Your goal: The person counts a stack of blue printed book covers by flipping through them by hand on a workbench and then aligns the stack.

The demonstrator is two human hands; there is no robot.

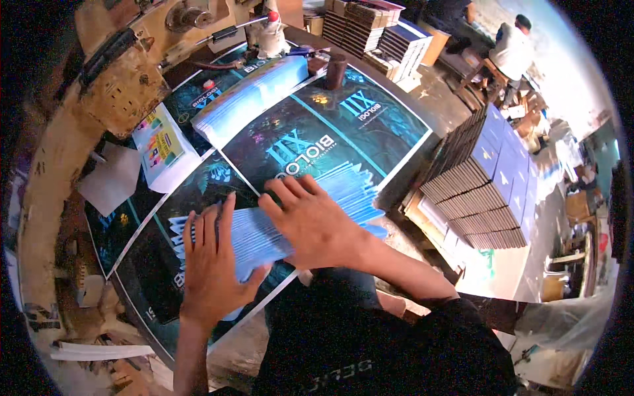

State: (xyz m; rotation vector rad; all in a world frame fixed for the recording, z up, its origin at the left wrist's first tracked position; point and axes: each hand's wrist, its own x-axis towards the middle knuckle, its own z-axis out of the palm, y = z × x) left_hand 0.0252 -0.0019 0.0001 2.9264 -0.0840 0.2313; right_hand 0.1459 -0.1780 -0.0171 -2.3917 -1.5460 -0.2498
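A fanned row of light-blue folded paper sheets [254, 232] lies slantwise across the dark printed sheets in front of me. My left hand [212, 254] rests at its left part, fingers stretched out and apart, thumb reaching toward the near edge. Across the middle of the row lies my right hand [314, 221], its fingers extended toward the far edge and its thumb hidden. To the right of that hand the sheets spread out in jagged steps [350, 191]. Neither hand lifts anything off the table.
Large dark-teal printed cover sheets [389, 125] cover the table. Beyond stand a long blue-white paper stack [254, 96], a small stack with a colourful top [165, 148] and a dark cylinder [335, 71]. Worn machinery [129, 86] borders the left; bound-book stacks [479, 178] stand right. A person [514, 49] sits far off.
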